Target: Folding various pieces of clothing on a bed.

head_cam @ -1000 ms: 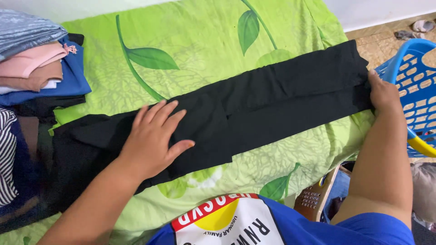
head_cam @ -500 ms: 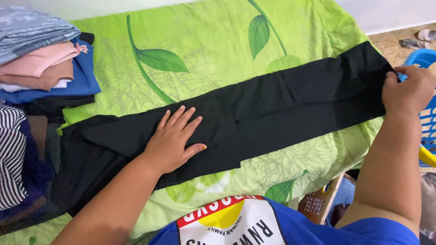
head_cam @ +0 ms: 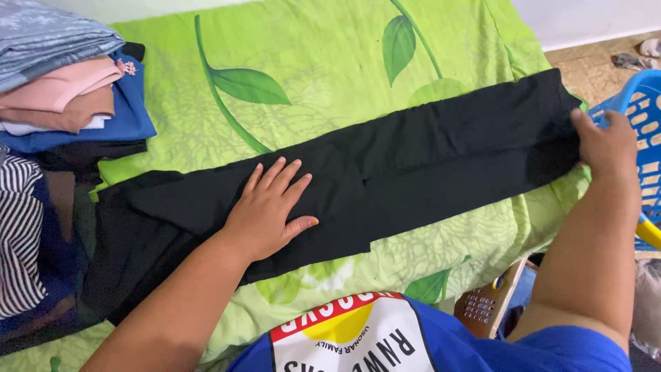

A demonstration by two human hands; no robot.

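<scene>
— Where does the long black cloth garment (head_cam: pixel 413 172) lie?

— Stretched flat across the bed, on the bright green bedsheet printed with dark leaves (head_cam: pixel 310 83), running from the lower left up to the far right edge. It looks like a pair of trousers doubled lengthwise, though the dark cloth hides the seams, so I would not swear to that.

— And the hands?

— Well apart, one near the middle and one at the far end. The left hand (head_cam: pixel 272 213) lies palm down on the middle of the garment, fingers spread, grasping nothing; pressed flat like that it pins the cloth to the sheet. The right hand (head_cam: pixel 609 145) is at the far right end, fingers closed on the edge of the fabric. With one end pinched and the middle weighted, the cloth between them lies taut and nearly free of creases.

— Any containers?

— A blue plastic laundry basket with a lattice wall (head_cam: pixel 644 124) stands just beside the bed, right by the right hand. Only a corner of it shows, so what is inside I cannot tell.

— What else is on the bed?

— At the upper left, a stack of folded clothes (head_cam: pixel 65 89) in grey, pink, white and blue, kept well apart from the black garment. Below it a black-and-white striped cloth (head_cam: pixel 21 234) lies at the left edge.
</scene>
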